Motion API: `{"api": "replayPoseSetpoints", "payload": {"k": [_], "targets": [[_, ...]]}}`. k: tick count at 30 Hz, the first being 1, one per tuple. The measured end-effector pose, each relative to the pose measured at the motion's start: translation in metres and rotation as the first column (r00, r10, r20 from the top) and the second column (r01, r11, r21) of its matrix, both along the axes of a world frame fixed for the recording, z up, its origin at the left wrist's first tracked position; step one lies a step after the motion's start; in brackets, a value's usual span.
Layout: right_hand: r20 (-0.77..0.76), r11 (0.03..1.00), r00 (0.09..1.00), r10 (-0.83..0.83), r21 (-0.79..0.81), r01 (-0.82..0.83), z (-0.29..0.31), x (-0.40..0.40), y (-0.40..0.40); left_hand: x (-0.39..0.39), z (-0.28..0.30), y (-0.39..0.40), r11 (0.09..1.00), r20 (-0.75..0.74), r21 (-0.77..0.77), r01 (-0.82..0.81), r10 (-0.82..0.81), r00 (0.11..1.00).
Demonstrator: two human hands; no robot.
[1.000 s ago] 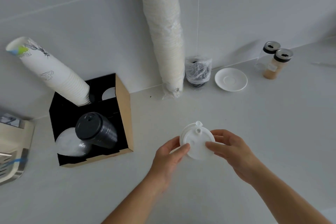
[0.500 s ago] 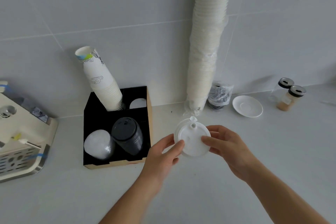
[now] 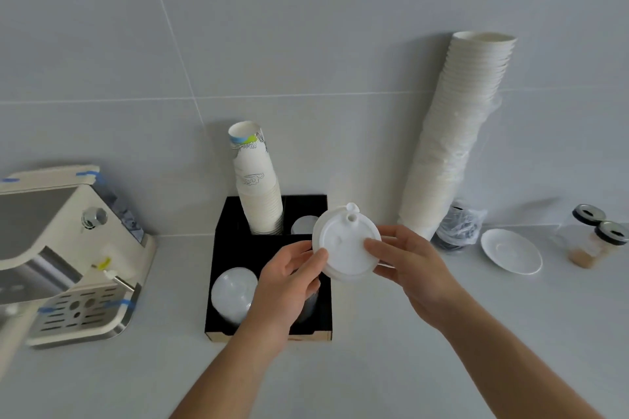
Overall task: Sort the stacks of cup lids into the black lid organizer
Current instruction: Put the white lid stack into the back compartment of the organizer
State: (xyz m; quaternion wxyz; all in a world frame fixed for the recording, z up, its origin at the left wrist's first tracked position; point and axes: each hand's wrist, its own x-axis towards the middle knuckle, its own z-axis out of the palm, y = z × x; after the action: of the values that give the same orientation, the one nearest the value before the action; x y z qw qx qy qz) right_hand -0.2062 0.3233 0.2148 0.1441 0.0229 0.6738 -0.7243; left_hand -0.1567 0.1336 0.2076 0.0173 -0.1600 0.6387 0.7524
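A stack of white cup lids (image 3: 343,243) with a small spout on top is held between my left hand (image 3: 289,277) and my right hand (image 3: 408,265), above the right side of the black lid organizer (image 3: 221,248). Clear lids (image 3: 233,292) fill the organizer's front left slot. Printed paper cups (image 3: 255,187) stand in its back left slot, and something white (image 3: 301,224) shows in the back right slot. My left hand hides the front right slot.
A cream coffee machine (image 3: 68,255) with a drip tray stands on the left. A tall stack of white cups (image 3: 456,133) leans on the wall at right, beside a bag of dark lids (image 3: 459,228), a white saucer (image 3: 510,250) and two shaker jars (image 3: 599,238).
Both hands have carried the white lids leftward and up, from the bare counter to above the organizer's right side. The view has tilted up and swung left.
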Motion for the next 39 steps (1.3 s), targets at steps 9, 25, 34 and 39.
{"api": "replayPoseSetpoints", "payload": {"k": [9, 25, 34, 39], "targets": [[0.017, 1.0, 1.0, -0.02, -0.001, 0.02, 0.015, -0.042, -0.047, -0.041, 0.003, -0.031, 0.994, -0.007, -0.007, -0.107, 0.107, 0.994], [0.039, 0.939, 0.999, 0.002, 0.342, -0.015, -0.033, -0.166, -0.071, -0.161, -0.034, -0.048, 0.979, 0.232, -0.004, -0.202, 0.197, 0.953], [-0.006, 0.864, 0.999, 0.034, 0.503, -0.027, -0.055, -0.19, -0.082, -0.183, -0.059, -0.04, 0.972, 0.245, -0.063, -0.228, 0.236, 0.94], [0.008, 0.875, 1.0, 0.011, 0.484, -0.013, -0.065, -0.196, -0.084, -0.193, -0.063, -0.034, 0.976, 0.255, -0.166, -0.138, 0.178, 0.95]]}}
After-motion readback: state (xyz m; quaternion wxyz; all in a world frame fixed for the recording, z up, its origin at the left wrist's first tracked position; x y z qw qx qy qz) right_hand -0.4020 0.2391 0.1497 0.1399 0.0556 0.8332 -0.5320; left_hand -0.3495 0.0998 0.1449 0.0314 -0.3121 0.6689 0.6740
